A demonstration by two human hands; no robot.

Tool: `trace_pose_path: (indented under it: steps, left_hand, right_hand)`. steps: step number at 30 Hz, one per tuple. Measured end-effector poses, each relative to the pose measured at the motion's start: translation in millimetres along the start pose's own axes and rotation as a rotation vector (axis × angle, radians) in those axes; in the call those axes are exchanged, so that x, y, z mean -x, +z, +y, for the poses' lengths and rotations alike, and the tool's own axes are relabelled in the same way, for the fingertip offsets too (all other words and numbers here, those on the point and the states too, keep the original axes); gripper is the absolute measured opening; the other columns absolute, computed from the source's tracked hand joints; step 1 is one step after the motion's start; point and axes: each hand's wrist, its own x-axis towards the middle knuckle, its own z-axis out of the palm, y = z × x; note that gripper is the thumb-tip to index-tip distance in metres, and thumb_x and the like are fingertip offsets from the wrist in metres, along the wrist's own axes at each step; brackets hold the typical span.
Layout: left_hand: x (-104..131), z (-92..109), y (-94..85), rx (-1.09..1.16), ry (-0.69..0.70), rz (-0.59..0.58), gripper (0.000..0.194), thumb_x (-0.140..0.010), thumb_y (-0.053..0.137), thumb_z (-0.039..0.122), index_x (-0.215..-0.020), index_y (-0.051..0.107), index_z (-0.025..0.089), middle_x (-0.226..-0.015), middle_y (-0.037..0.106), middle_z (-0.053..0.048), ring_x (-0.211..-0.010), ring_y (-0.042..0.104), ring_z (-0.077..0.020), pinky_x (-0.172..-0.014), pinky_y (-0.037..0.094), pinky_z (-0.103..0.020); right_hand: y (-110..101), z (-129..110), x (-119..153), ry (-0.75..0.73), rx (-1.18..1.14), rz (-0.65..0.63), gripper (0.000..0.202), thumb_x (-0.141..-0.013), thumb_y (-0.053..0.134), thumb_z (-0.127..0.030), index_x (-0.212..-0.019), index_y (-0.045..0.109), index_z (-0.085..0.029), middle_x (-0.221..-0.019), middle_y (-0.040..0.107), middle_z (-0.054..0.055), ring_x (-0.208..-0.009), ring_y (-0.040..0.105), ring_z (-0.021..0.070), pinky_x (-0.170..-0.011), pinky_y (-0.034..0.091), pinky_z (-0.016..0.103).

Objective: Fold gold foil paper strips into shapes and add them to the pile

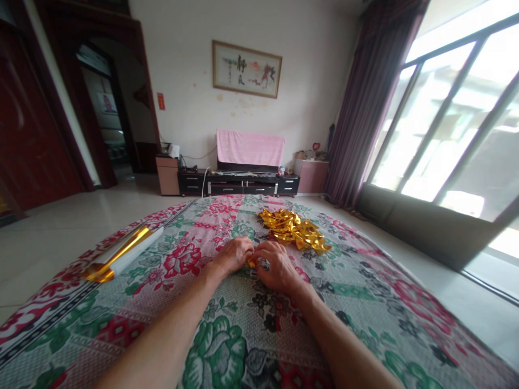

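Observation:
My left hand [237,253] and my right hand [276,266] meet over the middle of the flowered cloth [182,319]. Both have their fingers closed on a small piece of gold foil paper [252,263], which is mostly hidden between the fingertips. Just beyond my right hand lies a heap of folded gold foil pieces [295,229]. Off to the left, a curled stack of gold and white foil sheets [121,255] rests on the cloth, apart from my left hand.
Past the far edge of the cloth stands a low black cabinet [251,186] with a pink towel [251,146] draped above it. A purple curtain [357,102] and a large window [450,119] are on the right. Tiled floor [48,237] shows at the left.

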Motion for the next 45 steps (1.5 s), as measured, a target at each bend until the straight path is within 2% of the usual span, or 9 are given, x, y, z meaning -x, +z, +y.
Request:
trace_pose_path:
  steps: [4, 11, 18, 25, 30, 33, 37, 45]
  left_hand:
    - [-0.3, -3.0, 0.4, 0.022, 0.027, -0.01, 0.02, -0.079, 0.048, 0.015, -0.075, 0.068, 0.018, -0.085, 0.065, -0.004, -0.085, 0.057, -0.0147, -0.08, 0.042, -0.024]
    - [0.7, -1.7, -5.3, 0.09, 0.049, -0.013, 0.019, -0.075, 0.051, 0.012, -0.074, 0.069, 0.018, -0.086, 0.066, -0.002, -0.084, 0.057, -0.0133, -0.08, 0.042, -0.023]
    - [0.5, -1.3, -4.6, 0.092, 0.024, -0.028, 0.019, -0.075, 0.05, 0.013, -0.076, 0.068, 0.017, -0.087, 0.067, -0.003, -0.086, 0.057, -0.0141, -0.083, 0.043, -0.025]
    - [3.1, -2.5, -10.5, 0.231, -0.085, -0.011, 0.015, -0.071, 0.054, 0.013, -0.078, 0.067, 0.016, -0.09, 0.067, -0.003, -0.084, 0.06, -0.0137, -0.08, 0.046, -0.024]
    - [4.0, -5.6, -12.5, 0.246, -0.005, -0.046, 0.015, -0.068, 0.054, 0.01, -0.069, 0.067, 0.017, -0.094, 0.066, -0.004, -0.088, 0.059, -0.0134, -0.084, 0.046, -0.024]
    - [3.9, -5.7, -12.8, 0.229, 0.004, -0.058, 0.016, -0.068, 0.054, 0.01, -0.068, 0.068, 0.018, -0.095, 0.065, -0.004, -0.088, 0.059, -0.0131, -0.085, 0.045, -0.025]
    - [4.1, -6.8, -12.9, 0.256, 0.005, -0.059, 0.012, -0.071, 0.057, 0.015, -0.07, 0.068, 0.017, -0.096, 0.065, -0.004, -0.09, 0.059, -0.0134, -0.086, 0.045, -0.025]
    - [5.2, -5.9, -17.2, 0.295, 0.0, -0.082, 0.011, -0.068, 0.058, 0.011, -0.07, 0.068, 0.016, -0.097, 0.064, -0.004, -0.09, 0.059, -0.0133, -0.088, 0.044, -0.025]
  right_hand:
    - [-3.6, -3.5, -0.7, -0.058, 0.076, -0.086, 0.014, -0.077, 0.055, -0.019, -0.081, 0.067, -0.024, -0.088, 0.064, 0.001, -0.091, 0.049, 0.0159, -0.087, 0.028, 0.032]
    - [-4.0, -0.3, -5.3, -0.055, 0.133, -0.163, 0.014, -0.081, 0.056, -0.024, -0.073, 0.067, -0.024, -0.077, 0.065, -0.002, -0.081, 0.048, 0.0133, -0.08, 0.025, 0.029]
    - [-4.3, -7.5, -6.9, -0.052, 0.219, -0.145, 0.021, -0.083, 0.052, -0.023, -0.064, 0.06, -0.02, -0.07, 0.062, 0.0, -0.077, 0.048, 0.0135, -0.078, 0.025, 0.029]
    - [0.5, -16.2, -7.0, 0.018, 0.281, -0.137, 0.019, -0.085, 0.047, -0.021, -0.074, 0.062, -0.021, -0.077, 0.061, 0.004, -0.079, 0.049, 0.015, -0.081, 0.028, 0.032]
    - [0.4, -11.3, -4.8, 0.025, 0.227, -0.148, 0.016, -0.084, 0.048, -0.023, -0.076, 0.062, -0.02, -0.079, 0.061, 0.003, -0.08, 0.05, 0.0149, -0.081, 0.029, 0.031]
    - [0.4, -4.1, -3.3, 0.016, 0.14, -0.16, 0.008, -0.079, 0.057, -0.025, -0.079, 0.064, -0.023, -0.083, 0.062, 0.0, -0.084, 0.051, 0.0144, -0.081, 0.028, 0.029]
    - [2.3, -1.3, -4.5, 0.024, 0.146, -0.152, 0.011, -0.079, 0.059, -0.028, -0.086, 0.067, -0.027, -0.083, 0.062, 0.0, -0.084, 0.051, 0.0143, -0.079, 0.028, 0.029]
    - [-0.1, -13.5, -5.2, -0.014, 0.273, -0.101, 0.02, -0.084, 0.049, -0.024, -0.071, 0.063, -0.021, -0.071, 0.06, 0.003, -0.078, 0.05, 0.0149, -0.084, 0.027, 0.032]
